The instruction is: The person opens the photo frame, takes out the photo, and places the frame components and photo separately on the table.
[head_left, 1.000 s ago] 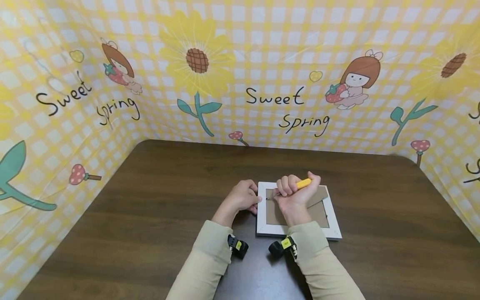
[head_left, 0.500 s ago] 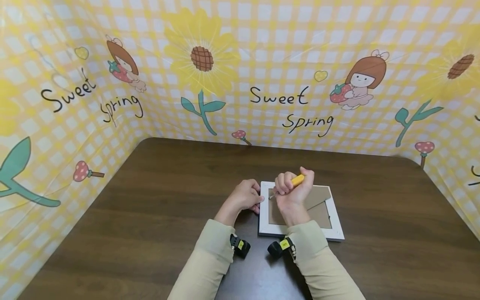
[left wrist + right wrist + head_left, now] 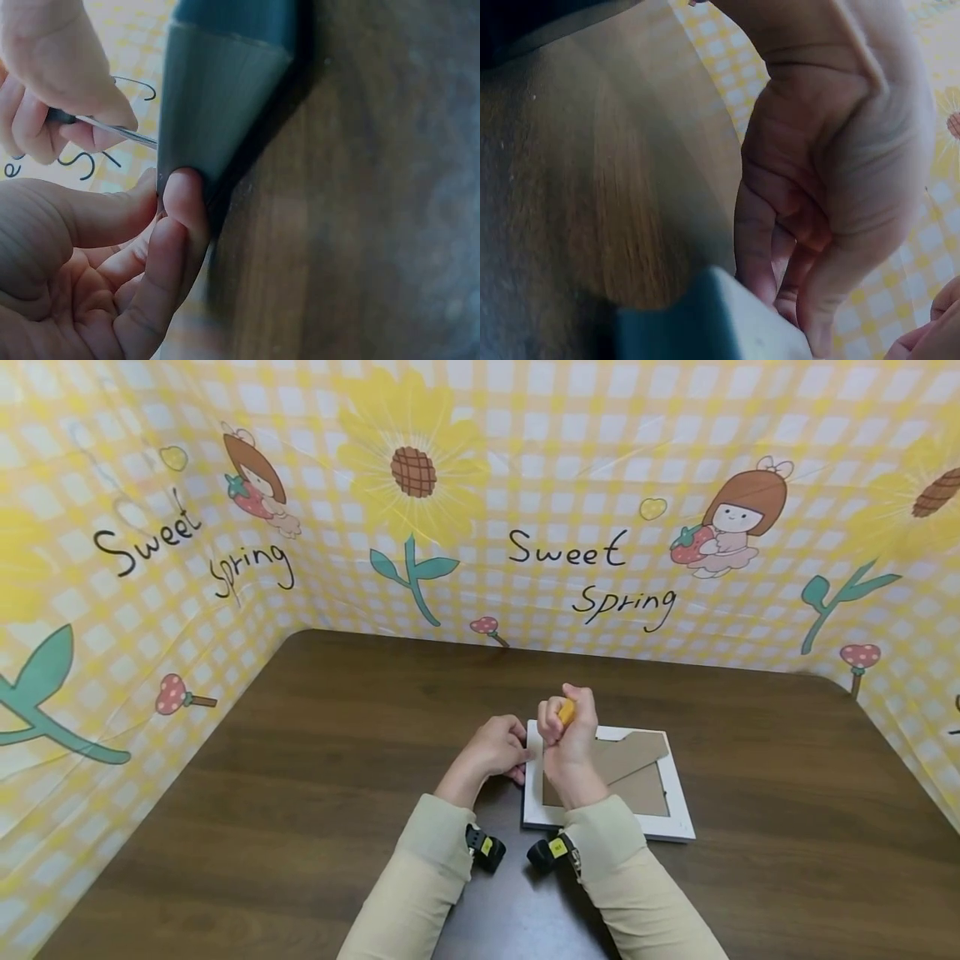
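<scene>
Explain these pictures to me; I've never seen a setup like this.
There is no robot here, just a person working bare-handed. The wide picture comes from a camera worn on the head, looking forward and down. The other two come from small black cameras, one on each wrist. On the brown table lies a white-bordered frame, its brown backing facing up. The left hand pinches the frame's edge; the right hand grips a yellow-handled tool, whose thin metal shaft shows in the left wrist picture. A yellow-checked cloth hangs behind the table.
</scene>
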{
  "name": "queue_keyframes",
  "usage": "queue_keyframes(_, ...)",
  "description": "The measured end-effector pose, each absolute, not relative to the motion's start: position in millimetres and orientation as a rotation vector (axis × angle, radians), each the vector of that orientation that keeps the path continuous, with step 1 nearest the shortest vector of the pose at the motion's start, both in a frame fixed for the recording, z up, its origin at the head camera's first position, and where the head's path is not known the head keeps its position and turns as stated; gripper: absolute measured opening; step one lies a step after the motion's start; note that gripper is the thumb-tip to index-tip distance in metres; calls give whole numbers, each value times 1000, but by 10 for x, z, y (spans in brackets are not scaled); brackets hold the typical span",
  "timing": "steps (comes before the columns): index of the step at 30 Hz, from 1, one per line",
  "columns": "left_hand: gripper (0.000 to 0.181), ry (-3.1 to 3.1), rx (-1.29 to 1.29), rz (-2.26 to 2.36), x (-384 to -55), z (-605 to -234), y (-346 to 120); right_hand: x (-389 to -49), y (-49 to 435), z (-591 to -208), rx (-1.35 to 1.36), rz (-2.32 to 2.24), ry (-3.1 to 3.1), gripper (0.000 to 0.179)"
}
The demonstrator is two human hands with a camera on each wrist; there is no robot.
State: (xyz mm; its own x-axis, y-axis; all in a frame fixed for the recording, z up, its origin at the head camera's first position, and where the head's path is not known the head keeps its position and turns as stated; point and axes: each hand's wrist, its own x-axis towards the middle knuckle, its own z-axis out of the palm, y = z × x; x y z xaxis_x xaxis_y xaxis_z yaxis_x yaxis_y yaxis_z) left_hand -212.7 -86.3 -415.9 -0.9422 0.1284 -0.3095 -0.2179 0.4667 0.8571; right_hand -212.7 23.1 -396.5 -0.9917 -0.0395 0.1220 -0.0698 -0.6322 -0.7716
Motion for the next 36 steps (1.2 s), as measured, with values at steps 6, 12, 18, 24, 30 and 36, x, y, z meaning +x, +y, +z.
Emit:
queue_keyframes(6,14,2395,-26,1480,-2135,-4169,-874,-2118,123,-3961,253,2707,-1471,50)
queue_keyframes(12,15,2423,-32,1469,-2124,-4155,-895,-2141,95,-3946,245,2692,-1552,52)
queue_keyframes(18,19,2355,-109,1534,-2116,-4173,-881,-2207,262,-3955,317,2829,-1485,51)
queue_keyframes(24,19,2299,-144,1565,-2085,-4188,-855,-2201,435,-4028,243,2917,-1373,53)
queue_keyframes(30,20,2315,-163,1540,-2075,-4163,-853,-2205,506,-3997,233,2925,-1336,51)
queue_keyframes(36,19,2302,-168,1548,-2073,-4149,-860,-2212,629,-3851,243,2942,-1273,52)
